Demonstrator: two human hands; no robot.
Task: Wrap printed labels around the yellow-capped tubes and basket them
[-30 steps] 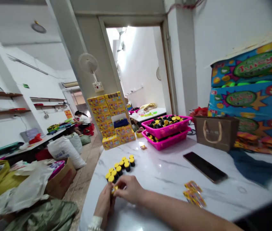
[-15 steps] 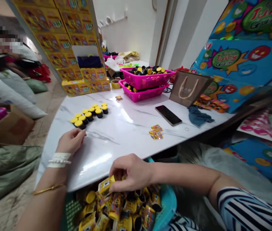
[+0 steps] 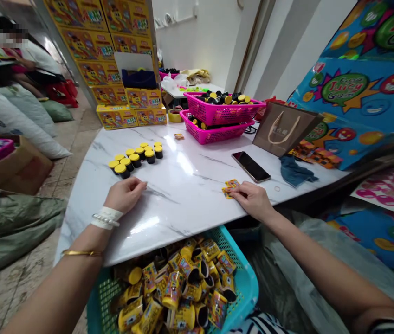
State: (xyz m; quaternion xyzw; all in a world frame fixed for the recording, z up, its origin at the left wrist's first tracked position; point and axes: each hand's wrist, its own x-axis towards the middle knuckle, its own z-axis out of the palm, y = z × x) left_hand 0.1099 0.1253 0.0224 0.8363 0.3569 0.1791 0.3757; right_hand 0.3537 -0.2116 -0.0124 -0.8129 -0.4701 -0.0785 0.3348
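My left hand [image 3: 125,192] rests on the white table with its fingers curled in; nothing shows in them. Just beyond it stand several small black jars with yellow lids [image 3: 122,170], grouped in an uneven double row. At the right my right hand [image 3: 252,198] pinches the edge of a small yellow printed label [image 3: 229,189], one of a few lying there; the fingertips hide part of it. Below the table edge, a teal basket [image 3: 248,278] holds a heap of yellow-labelled jars [image 3: 174,290], lying at all angles.
Two stacked pink baskets [image 3: 224,113] of black and yellow jars stand at the back. A phone [image 3: 250,167], a brown paper bag [image 3: 282,130] and a blue cloth [image 3: 296,172] lie to the right. Yellow boxes [image 3: 118,116] are piled at back left; a person sits beyond.
My right hand has left the teal basket, letting go of a yellow-labelled jar, and moved up and right to the labels. My left hand appears slightly further right. The view has shifted.
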